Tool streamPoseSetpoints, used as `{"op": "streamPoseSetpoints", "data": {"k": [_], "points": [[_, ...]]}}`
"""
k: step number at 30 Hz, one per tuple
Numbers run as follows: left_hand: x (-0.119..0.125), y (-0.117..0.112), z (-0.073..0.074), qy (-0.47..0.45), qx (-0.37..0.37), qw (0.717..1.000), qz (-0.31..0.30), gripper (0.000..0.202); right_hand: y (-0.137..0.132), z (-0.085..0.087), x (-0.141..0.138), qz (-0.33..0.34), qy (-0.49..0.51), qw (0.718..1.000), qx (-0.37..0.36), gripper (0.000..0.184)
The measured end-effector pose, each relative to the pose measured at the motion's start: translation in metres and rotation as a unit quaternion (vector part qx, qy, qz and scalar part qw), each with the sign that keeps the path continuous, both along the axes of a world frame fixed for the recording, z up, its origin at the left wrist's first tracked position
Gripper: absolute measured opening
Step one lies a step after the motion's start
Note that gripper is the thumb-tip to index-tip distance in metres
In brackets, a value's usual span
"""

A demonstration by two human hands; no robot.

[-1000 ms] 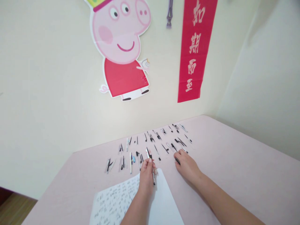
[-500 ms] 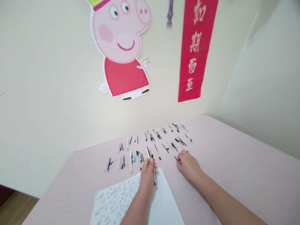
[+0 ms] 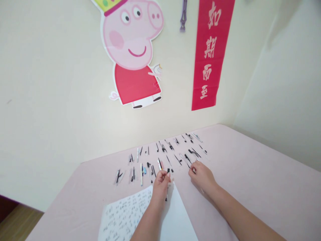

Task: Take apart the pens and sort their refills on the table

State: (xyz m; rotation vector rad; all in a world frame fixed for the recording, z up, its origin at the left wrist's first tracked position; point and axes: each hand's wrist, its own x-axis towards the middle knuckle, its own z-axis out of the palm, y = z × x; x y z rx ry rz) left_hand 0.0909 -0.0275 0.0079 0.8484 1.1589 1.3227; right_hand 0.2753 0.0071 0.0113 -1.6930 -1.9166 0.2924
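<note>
My left hand point(image 3: 162, 184) is closed over the sheet of paper point(image 3: 177, 214), its thumb and fingers pinched on a slim pen point(image 3: 167, 194). The pen's black end point(image 3: 168, 170) sticks out above the fingers, and its lower tip points down toward the paper. To the right, my right hand point(image 3: 202, 175) rests low at the tablecloth, fingertips pinched together. A thin dark pen part point(image 3: 189, 166) shows at those fingertips; the rest of it is hidden. Just beyond the left hand lie a white pen piece point(image 3: 158, 164) and a small black cap point(image 3: 172, 170).
Several taken-apart pens, with refills, caps and clear barrels, lie in two rough rows across the pink tablecloth point(image 3: 75, 201). Handwriting covers the left half of the paper. Behind the table, a wall bears a cartoon pig cutout point(image 3: 136, 83) and a red banner point(image 3: 208, 60).
My left hand has turned slightly, and its thumb now lies further right along the pen. The right hand has shifted only a little at the thin dark part. The view has tilted slightly.
</note>
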Motion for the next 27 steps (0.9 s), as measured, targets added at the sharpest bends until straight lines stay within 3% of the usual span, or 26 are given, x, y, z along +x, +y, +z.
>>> {"op": "streamPoseSetpoints", "data": {"k": [3, 7, 11, 14, 19, 27], "points": [[0.0, -0.002, 0.0, 0.014, 0.001, 1.0, -0.007, 0.034, 0.003, 0.0, -0.001, 0.023, 0.208, 0.978, -0.002, 0.014], [-0.001, -0.002, -0.002, 0.052, 0.025, 0.998, -0.026, 0.03, 0.006, 0.0, -0.005, 0.027, 0.46, 0.883, -0.087, 0.023], [0.0, 0.0, -0.011, 0.099, 0.068, 0.991, -0.05, 0.029, 0.006, 0.002, -0.005, 0.021, 0.598, 0.791, -0.124, 0.03], [0.0, 0.003, -0.02, 0.13, 0.093, 0.984, -0.082, 0.032, 0.007, 0.003, -0.003, 0.023, 0.651, 0.749, -0.123, 0.033], [0.0, 0.005, -0.028, 0.169, 0.104, 0.975, -0.102, 0.036, 0.008, 0.002, -0.002, 0.019, 0.678, 0.726, -0.117, 0.034], [0.001, 0.002, -0.02, 0.162, 0.104, 0.977, -0.088, 0.036, 0.012, -0.002, 0.0, 0.011, 0.681, 0.726, -0.098, 0.033]]}}
